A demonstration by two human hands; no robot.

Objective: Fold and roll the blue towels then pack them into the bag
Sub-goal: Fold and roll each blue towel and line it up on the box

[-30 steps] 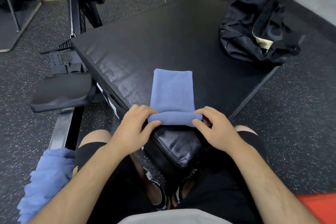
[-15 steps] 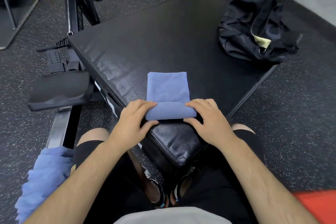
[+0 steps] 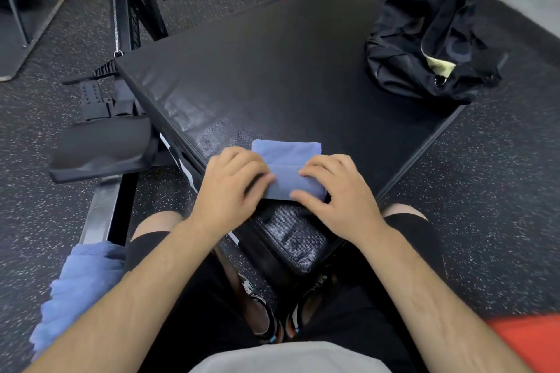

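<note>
**A:** Start at the left. What's there?

**B:** Low on the left, beside the person's thigh, loose towels [image 3: 78, 288] lie in a heap, not yet folded. Next comes the left hand [image 3: 233, 182], with its fingers curled over the left end of the towel [image 3: 288, 183]. That towel sits at the near corner of the surface [image 3: 272, 70].

**A:** And the other end?

**B:** The right hand [image 3: 336, 191] grasps it, fingers laid over the top and thumb against the near side. There is one hand at each end of the roll, so neither is nearer.

**A:** Which way does the roll lie?

**B:** Its long axis runs left to right, across the person. A short flat strip of the same towel lies just beyond it, on the far side.

**A:** So the push goes away from the body?

**B:** I'd judge so. Rolling toward the far side would take up that strip.

**A:** And the bag?

**B:** The bag [image 3: 430, 48] sits at the far right corner of the surface, well apart from the roll. Its mouth looks open. I'd think the right hand is the better placed to carry the roll over.
</note>
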